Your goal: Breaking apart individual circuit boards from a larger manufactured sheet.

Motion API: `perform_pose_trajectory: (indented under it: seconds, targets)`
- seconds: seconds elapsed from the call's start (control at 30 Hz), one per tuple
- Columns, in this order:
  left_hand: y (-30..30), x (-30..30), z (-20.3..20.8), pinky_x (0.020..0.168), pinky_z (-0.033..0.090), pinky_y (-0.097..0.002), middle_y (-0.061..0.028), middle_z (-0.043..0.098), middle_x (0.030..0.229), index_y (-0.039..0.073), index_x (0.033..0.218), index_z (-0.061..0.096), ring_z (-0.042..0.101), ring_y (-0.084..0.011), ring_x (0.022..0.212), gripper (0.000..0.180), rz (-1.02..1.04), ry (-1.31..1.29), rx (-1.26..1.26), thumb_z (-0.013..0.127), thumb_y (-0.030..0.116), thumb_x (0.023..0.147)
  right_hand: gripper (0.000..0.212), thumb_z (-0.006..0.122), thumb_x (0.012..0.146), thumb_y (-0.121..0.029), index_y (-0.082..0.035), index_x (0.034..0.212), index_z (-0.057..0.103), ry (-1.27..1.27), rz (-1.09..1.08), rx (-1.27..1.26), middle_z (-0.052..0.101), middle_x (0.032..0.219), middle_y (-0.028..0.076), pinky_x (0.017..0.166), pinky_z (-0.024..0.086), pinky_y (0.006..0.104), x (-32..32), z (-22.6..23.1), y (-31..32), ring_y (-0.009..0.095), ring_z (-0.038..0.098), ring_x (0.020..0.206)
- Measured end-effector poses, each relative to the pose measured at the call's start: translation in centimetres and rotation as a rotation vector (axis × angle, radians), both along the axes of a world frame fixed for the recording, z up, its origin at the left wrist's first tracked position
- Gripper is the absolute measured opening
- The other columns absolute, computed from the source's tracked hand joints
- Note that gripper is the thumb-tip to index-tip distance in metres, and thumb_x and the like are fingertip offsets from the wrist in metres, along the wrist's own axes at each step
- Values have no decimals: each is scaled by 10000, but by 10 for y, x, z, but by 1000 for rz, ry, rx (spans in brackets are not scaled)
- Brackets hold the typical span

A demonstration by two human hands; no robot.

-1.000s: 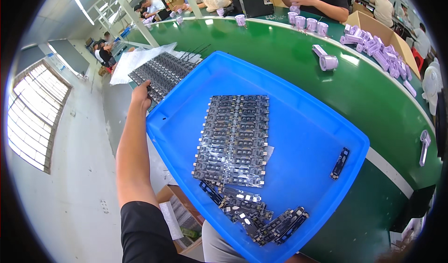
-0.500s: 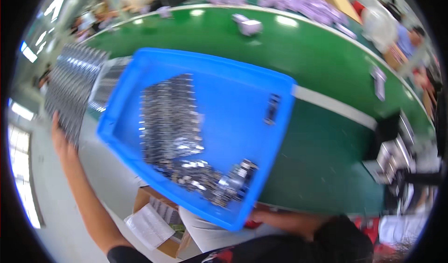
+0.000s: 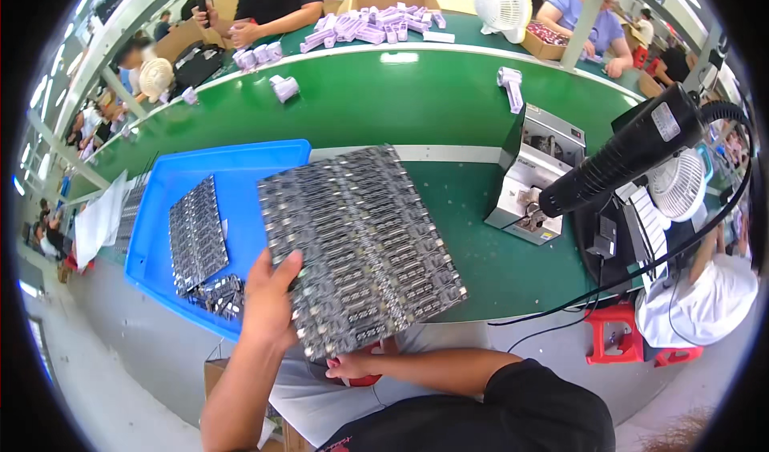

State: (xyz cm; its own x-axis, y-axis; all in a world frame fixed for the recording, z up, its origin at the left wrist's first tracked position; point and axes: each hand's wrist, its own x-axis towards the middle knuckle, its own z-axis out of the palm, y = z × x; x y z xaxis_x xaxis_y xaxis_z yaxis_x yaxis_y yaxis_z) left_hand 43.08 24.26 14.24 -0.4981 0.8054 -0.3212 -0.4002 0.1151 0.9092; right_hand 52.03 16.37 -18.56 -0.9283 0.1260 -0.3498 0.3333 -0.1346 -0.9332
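Note:
My left hand [image 3: 271, 296] grips a large dark circuit board panel [image 3: 360, 244] by its near left side, thumb on top. The panel is tilted and covered with rows of small identical boards. It hangs over the right edge of a blue tray [image 3: 160, 280] and the green tabletop. In the tray lie another circuit board panel [image 3: 199, 236] and a heap of small loose boards [image 3: 220, 296]. Close to my lap, just under the held panel's near edge, my right hand [image 3: 350, 365] has curled fingers, partly hidden, beside a red stool [image 3: 367, 380].
A metal fixture box [image 3: 533, 183] stands right of the panel, with a black cylindrical tool [image 3: 625, 155] on a cable near it. Beyond runs a green conveyor belt [image 3: 384, 91] with lilac plastic parts [image 3: 284, 89]. Co-workers sit across it. A white fan [image 3: 677, 183] stands at right.
The view has swung right. My left hand has brought the circuit board panel from left of the blue tray to in front of me. My right hand stays low near my lap.

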Motion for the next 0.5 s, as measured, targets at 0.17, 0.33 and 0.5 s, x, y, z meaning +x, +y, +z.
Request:
perform_pose_trajectory:
  seconds: [0.17, 0.33, 0.5]
  targets:
    - [31, 6, -46, 843, 581, -367, -97, 694, 1124, 6, 1293, 545, 693, -201, 947, 314, -156, -69, -48, 578, 116, 1001, 324, 754, 825, -299, -65, 819, 529, 62, 19, 43, 600, 739, 62, 663, 466, 380, 21, 24, 25, 192, 592, 702]
    - [48, -1, -53, 833, 600, -389, -128, 692, 1108, -12, 1271, 546, 704, -208, 941, 285, -246, 16, -161, 564, 105, 1012, 323, 765, 826, -294, -41, 877, 572, 103, 98, 56, 604, 773, 61, 673, 464, 375, 14, 21, 21, 189, 577, 736]
    - [52, -1, -46, 799, 549, -375, -152, 711, 1005, -71, 1163, 590, 694, -245, 888, 325, -324, 501, -380, 658, 163, 949, 354, 767, 825, -318, -31, 900, 575, 188, 233, 83, 620, 804, 97, 687, 473, 392, 14, 40, 16, 219, 596, 751]
